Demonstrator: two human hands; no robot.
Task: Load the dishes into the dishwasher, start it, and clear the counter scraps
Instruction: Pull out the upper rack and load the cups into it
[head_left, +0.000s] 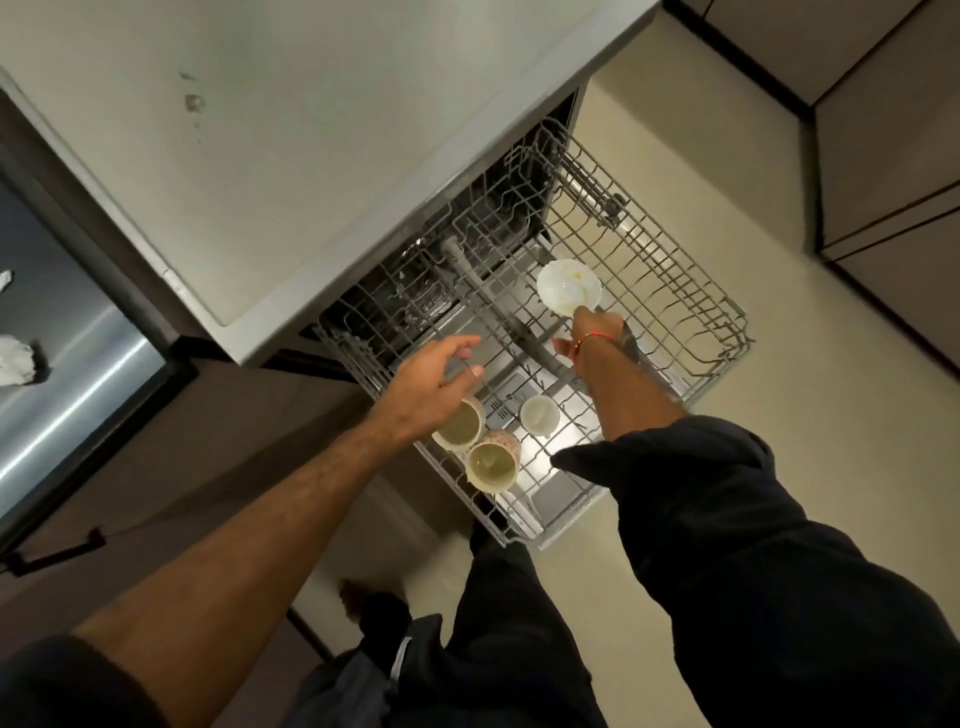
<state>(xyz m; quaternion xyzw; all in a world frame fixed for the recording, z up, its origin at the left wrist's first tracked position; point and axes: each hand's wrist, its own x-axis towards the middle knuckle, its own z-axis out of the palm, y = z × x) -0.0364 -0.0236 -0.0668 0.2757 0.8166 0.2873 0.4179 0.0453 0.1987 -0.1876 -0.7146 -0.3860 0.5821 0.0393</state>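
Observation:
The dishwasher's upper wire rack (691, 291) is pulled out over the floor. My right hand (592, 338) holds a white bowl (566, 287) by its near rim, over the middle of the rack. My left hand (441, 376) hovers with relaxed, spread fingers above a cream mug (460, 427) at the rack's near left. A second patterned mug (492, 466) lies beside it, and a small white cup (539, 413) stands to their right.
The pale countertop (270, 156) runs above the dishwasher opening, with small stains on it. White crumpled scraps (13, 358) lie at the far left by a steel surface (78, 364). Cabinets (893, 171) stand at the right across beige floor.

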